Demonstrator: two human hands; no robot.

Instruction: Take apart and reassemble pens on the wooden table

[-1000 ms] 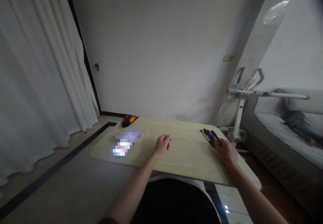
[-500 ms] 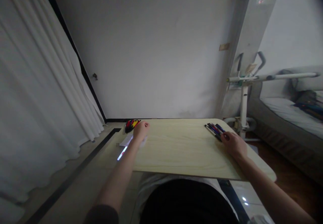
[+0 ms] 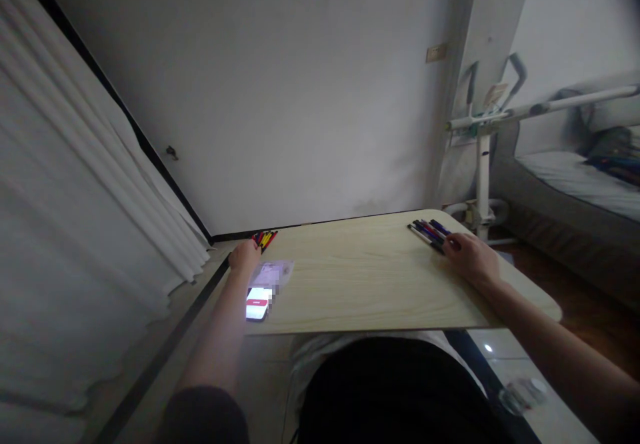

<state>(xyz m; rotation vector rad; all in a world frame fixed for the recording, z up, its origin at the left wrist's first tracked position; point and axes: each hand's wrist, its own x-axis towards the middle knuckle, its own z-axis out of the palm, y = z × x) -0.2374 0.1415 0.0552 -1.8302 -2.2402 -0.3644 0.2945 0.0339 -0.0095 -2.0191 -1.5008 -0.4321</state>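
Note:
My left hand (image 3: 245, 256) lies over the near left side of a bundle of red, yellow and black pens (image 3: 267, 239) at the table's far left corner. Its fingers are closed at the bundle and hide part of it; what they pinch is too small to make out. Toward the far right, my right hand (image 3: 471, 257) has curled fingers on the near ends of a group of dark blue, black and white pens (image 3: 428, 232). Those pens lie side by side, slanting toward the hand.
A lit phone (image 3: 257, 312) and a clear plastic sleeve (image 3: 273, 274) lie on the left of the pale wooden table (image 3: 345, 277). Beyond stands a white wall. White exercise equipment (image 3: 483, 171) and a bed are at right. A clear bottle (image 3: 523, 396) is on the floor.
My left hand has moved left, from beside the red and yellow pens onto them, uncovering the sleeve and phone. My right hand stays at its pens. The view has tilted slightly.

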